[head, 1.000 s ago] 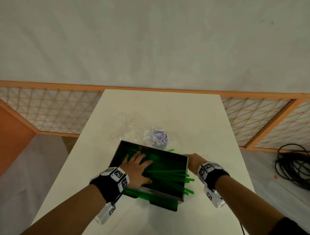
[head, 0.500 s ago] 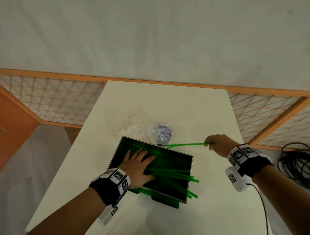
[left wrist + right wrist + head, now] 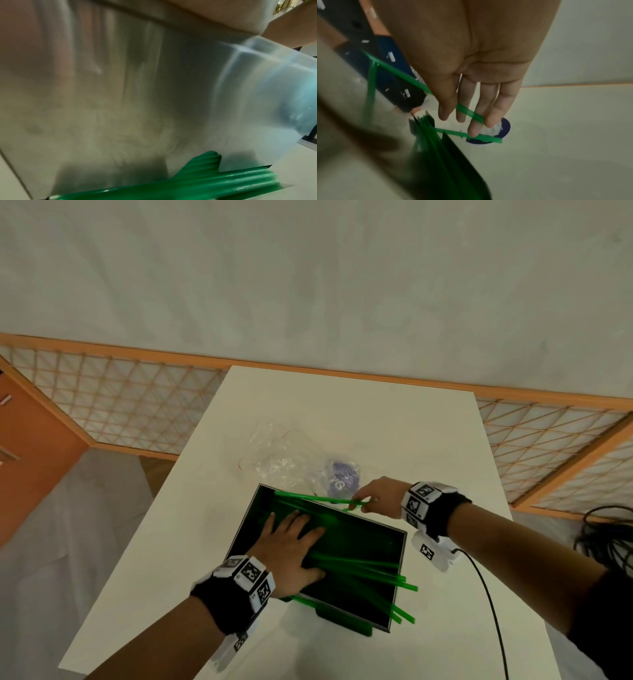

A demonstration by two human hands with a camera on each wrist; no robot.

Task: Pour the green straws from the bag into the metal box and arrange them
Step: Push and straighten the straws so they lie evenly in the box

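Observation:
The metal box stands on the white table, its inside glowing green from the straws lying in it. Several straw ends stick out over its right rim. My left hand lies flat in the box, pressing on the straws. At the far rim, my right hand pinches two green straws that reach across the box's far left corner. The right wrist view shows one straw held between thumb and fingers and another straw below it. The left wrist view shows only the blurred box wall and straw ends.
The empty clear plastic bag lies crumpled behind the box, beside a round purple object. A black cable runs from my right wrist across the table's right edge. A wooden lattice railing surrounds the table.
My right hand has carried the pinched straws left, from beside the box to its far rim, so they now lie over the far left corner. The left hand stays flat in the box.

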